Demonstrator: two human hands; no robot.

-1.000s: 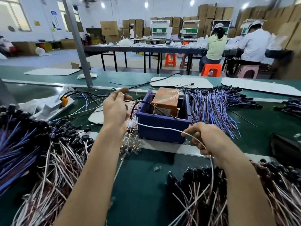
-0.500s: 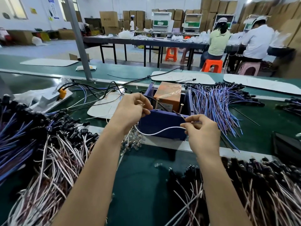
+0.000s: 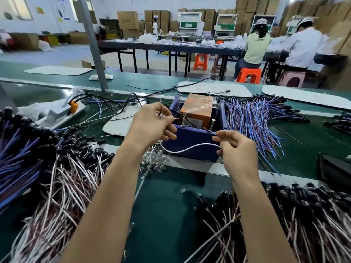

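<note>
Thin white wire sags between both hands before the blue plastic box; left hand and right hand fingers pinch its ends.

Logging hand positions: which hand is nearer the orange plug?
Left. The left hand is right of the orange plug, beside the blue bin; the right hand is farther right, at its other front corner. Both pinch the white wire.

Box in bin (wire bundles right).
</note>
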